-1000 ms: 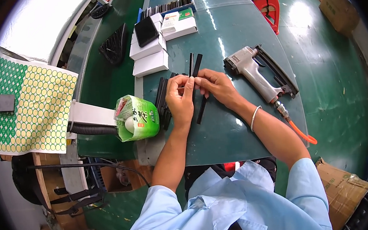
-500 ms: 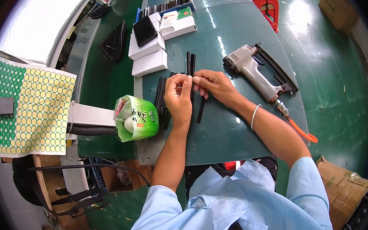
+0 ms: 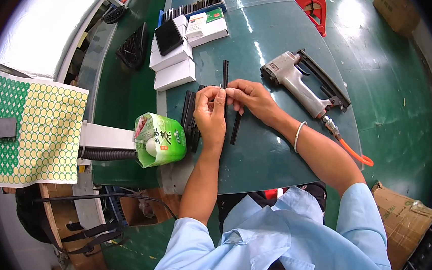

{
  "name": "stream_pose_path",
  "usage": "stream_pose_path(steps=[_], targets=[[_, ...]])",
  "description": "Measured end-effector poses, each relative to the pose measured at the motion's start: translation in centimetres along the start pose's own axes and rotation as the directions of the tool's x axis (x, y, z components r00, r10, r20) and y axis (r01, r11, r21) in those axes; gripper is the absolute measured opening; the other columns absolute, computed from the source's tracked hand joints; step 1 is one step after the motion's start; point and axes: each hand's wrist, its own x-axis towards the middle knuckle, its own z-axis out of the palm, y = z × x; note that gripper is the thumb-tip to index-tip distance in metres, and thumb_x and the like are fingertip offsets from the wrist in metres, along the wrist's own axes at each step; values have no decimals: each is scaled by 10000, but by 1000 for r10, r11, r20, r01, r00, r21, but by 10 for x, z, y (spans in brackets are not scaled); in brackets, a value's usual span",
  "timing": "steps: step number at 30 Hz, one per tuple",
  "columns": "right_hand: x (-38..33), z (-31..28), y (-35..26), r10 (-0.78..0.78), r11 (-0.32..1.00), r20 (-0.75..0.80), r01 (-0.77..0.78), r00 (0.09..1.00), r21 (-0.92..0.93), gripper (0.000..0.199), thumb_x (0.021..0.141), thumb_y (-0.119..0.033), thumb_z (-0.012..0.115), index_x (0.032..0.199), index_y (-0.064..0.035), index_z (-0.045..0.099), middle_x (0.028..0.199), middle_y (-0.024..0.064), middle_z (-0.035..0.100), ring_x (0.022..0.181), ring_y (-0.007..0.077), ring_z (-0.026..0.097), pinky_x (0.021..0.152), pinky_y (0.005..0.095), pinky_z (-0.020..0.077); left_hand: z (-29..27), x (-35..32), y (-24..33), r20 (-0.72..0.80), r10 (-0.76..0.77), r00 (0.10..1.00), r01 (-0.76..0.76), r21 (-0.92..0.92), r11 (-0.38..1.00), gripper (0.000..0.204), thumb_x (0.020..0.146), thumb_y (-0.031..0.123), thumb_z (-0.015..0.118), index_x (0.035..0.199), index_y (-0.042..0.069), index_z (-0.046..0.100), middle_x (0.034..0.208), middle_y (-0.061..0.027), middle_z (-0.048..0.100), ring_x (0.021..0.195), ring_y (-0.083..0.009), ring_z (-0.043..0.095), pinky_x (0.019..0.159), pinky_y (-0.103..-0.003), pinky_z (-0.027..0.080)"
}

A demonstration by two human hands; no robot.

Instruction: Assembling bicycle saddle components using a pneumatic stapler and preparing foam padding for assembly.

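Observation:
A slim black strip (image 3: 226, 72) stands up between my hands and points away from me. My left hand (image 3: 210, 116) pinches it between thumb and fingers. From the other side, the thumb and bent fingers of my right hand (image 3: 246, 98) close on the same strip. Its lower part is hidden by my fingers. Below my right fingers, another black strip (image 3: 235, 129) lies on the green table (image 3: 289, 164). Several more black strips (image 3: 188, 109) lie just left of my left hand, partly covered by it.
A grey air stapler (image 3: 295, 80) with an orange hose (image 3: 355, 153) lies to the right. Beyond my hands are white boxes (image 3: 175, 76), a phone (image 3: 168, 37) and a blue tray (image 3: 223, 3) of dark pieces. A green plastic container (image 3: 173, 141) stands left, near a sticker sheet (image 3: 48, 133).
Two black strips stood apart above my fingers before; now only one strip shape shows there. My hands have stayed almost in place.

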Motion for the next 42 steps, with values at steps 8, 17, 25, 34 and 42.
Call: stream_pose_path(steps=[8,17,25,34,42], targets=[[0,-1,0,7,1000,2,-7,1000,6,218,926,-232,528,955,-24,588,752,-19,557,624,39,523,535,184,437,0,0,1,-9,-5,1000,5,34,999,174,890,175,590,891,1,589,977,-44,538,782,-82,526,657,-222,450],[1,-2,0,7,1000,-15,-7,1000,0,219,917,-233,543,952,-21,588,744,-15,555,616,41,522,529,186,435,0,1,3,6,-19,1000,18,43,999,168,892,161,584,919,-3,600,973,-42,537,775,-83,529,649,-219,447],[1,-2,0,-1,1000,-23,1,1000,-9,225,909,-246,556,933,-24,586,744,-13,553,611,43,520,526,187,431,0,1,3,24,-21,999,20,46,999,165,899,159,570,926,0,604,966,-35,540,775,-76,519,648,-209,427],[0,-2,0,-16,998,-78,12,997,-57,212,901,-239,568,909,-28,583,730,-20,550,611,39,509,526,186,417,-2,1,-1,43,-108,993,106,33,994,159,894,166,579,925,13,609,930,-19,545,768,-70,511,653,-206,414],[0,-1,0,-37,988,-109,20,993,-151,192,887,-221,586,888,-29,587,704,-27,543,602,34,507,516,186,411,-4,2,1,56,-147,988,146,28,989,177,889,177,589,928,5,610,888,-3,549,725,-57,491,628,-194,403]])
